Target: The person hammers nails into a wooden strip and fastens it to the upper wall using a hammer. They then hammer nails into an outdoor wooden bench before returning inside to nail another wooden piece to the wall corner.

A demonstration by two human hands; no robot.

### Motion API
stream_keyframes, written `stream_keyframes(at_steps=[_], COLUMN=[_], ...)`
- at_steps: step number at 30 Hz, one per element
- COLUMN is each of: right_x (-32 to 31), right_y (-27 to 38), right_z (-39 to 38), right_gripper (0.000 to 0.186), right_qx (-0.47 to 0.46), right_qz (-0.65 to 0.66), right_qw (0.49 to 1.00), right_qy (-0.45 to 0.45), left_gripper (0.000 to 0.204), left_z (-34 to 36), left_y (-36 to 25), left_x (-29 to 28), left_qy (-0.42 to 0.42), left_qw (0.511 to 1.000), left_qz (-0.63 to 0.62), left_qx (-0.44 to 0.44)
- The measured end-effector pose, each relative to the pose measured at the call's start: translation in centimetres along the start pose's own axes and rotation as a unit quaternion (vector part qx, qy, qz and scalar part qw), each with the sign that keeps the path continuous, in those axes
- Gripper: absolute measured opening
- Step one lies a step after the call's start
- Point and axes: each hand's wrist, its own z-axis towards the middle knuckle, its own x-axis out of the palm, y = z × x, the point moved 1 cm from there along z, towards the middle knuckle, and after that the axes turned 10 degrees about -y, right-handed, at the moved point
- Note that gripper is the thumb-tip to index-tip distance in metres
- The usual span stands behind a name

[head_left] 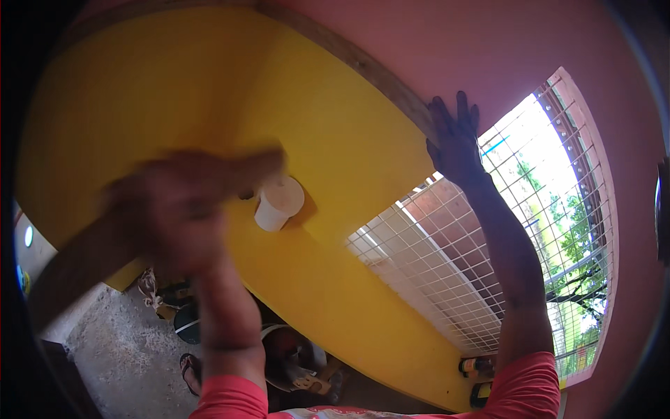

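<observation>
Two grips: left hand (174,213) closed on a bar (84,262), right hand (456,143) splayed against a strip (363,66).
Blur smears the left hold; bar's left end cut off.

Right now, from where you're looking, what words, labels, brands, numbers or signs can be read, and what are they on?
None can be read.
Dark bottle, lower right: it has a coloured label, but the print is too small to read.
White container: no lettering shows.
Yellow surface: no lettering shows.
</observation>
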Motion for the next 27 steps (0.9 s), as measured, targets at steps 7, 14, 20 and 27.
stream_keyframes(at_steps=[7,14,20,27], right_x=[0.5,0.4,-0.2,0.7], right_y=[1.8,0.0,0.6,0.0], right_z=[0.4,-0.4,0.3,-0.9], right_gripper=[0.067,0.066,0.067,0.069], right_qx=[-0.005,0.022,0.006,0.023], right_qz=[-0.007,0.032,0.021,0.018], right_qw=[1.0,0.999,1.0,0.999], right_qy=[0.006,0.006,-0.013,0.017], left_gripper=[0.015,0.014,0.02,0.016], left_z=[-10.3,-1.7,2.2,-8.9], left_y=[10.5,-1.9,-1.6,6.7], left_x=[7.7,3.9,3.1,9.0], left_qy=[0.281,0.172,0.143,0.219], left_qw=[0.825,0.961,0.98,0.853], left_qz=[0.285,0.081,0.136,0.203], left_qx=[-0.398,-0.2,0.027,-0.429])
